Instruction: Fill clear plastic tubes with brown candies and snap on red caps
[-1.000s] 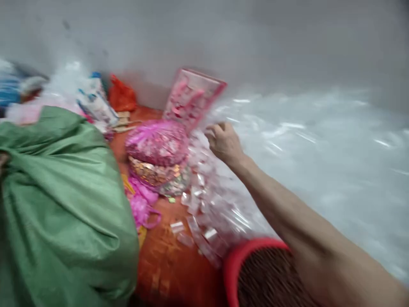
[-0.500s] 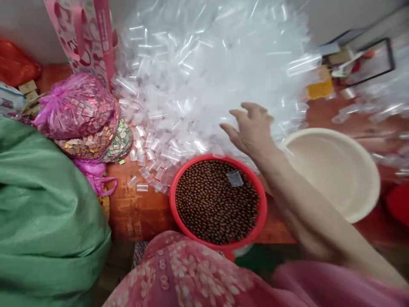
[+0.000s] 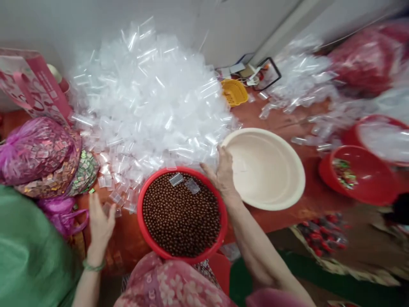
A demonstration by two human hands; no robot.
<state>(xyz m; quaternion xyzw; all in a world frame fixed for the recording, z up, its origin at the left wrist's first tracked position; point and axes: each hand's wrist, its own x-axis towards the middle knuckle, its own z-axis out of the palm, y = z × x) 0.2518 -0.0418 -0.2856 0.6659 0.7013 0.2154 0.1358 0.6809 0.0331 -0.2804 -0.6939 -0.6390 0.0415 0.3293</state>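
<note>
My left hand (image 3: 100, 224), a green bangle on its wrist, is open over the table's front edge, by the loose clear plastic pieces. My right hand (image 3: 224, 175) is between a red basin (image 3: 141, 228) and a cream basin (image 3: 297, 187), against the cream rim; its thumb stands apart from the fingers, and I see nothing in it. Brown round balls (image 3: 182, 217) fill the red basin. Two clear flat plastic pieces (image 3: 176, 179) lie on them. Behind rises a large heap of clear plastic sleeves (image 3: 159, 98).
Pink bags of small colourful packets (image 3: 47, 149), a pink gift bag (image 3: 41, 85) and a green sack (image 3: 32, 251) are on the left. Further right are a yellow basket (image 3: 234, 92), more plastic sleeves (image 3: 297, 81) and a red bowl (image 3: 367, 179) with small packets.
The view has turned right. My right hand has drawn back from the heap to the cream basin's rim. My left hand has come into view. A second plastic piece now lies on the balls.
</note>
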